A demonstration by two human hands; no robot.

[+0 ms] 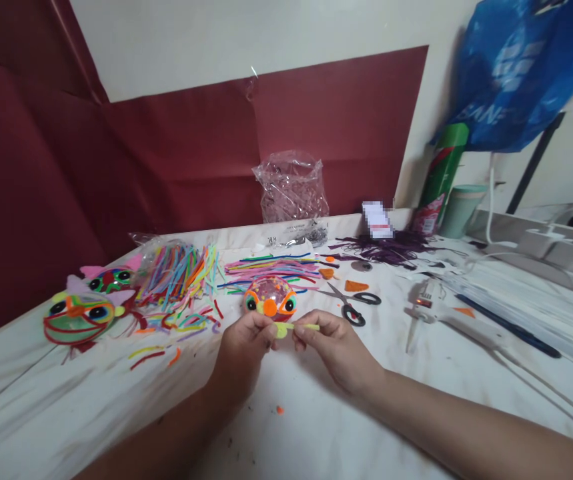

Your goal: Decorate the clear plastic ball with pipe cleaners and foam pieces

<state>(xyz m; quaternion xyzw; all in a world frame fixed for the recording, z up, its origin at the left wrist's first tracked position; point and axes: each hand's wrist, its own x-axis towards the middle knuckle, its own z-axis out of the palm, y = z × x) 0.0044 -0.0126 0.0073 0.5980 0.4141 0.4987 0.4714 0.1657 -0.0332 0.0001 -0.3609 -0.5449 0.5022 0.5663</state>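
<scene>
Between my two hands is a yellow pipe cleaner (282,329), curled into a small coil at its left end. My left hand (252,337) pinches the coiled end with thumb and finger. The straight tail is gripped by my right hand (327,340), its tip sticking out past the fingers. Just behind my hands sits a clear round ornament (271,291) with green-ringed black eyes, an orange round nose and orange trim. My fingers partly cover its lower front.
Scissors (351,303) lie right of the ornament, and a glue gun (446,313) farther right. Several pipe cleaners (273,268) lie behind. Finished face ornaments (79,320) stand at left beside a pile of pipe cleaners (179,273). Purple strips (391,248) and a green can (443,167) are back right.
</scene>
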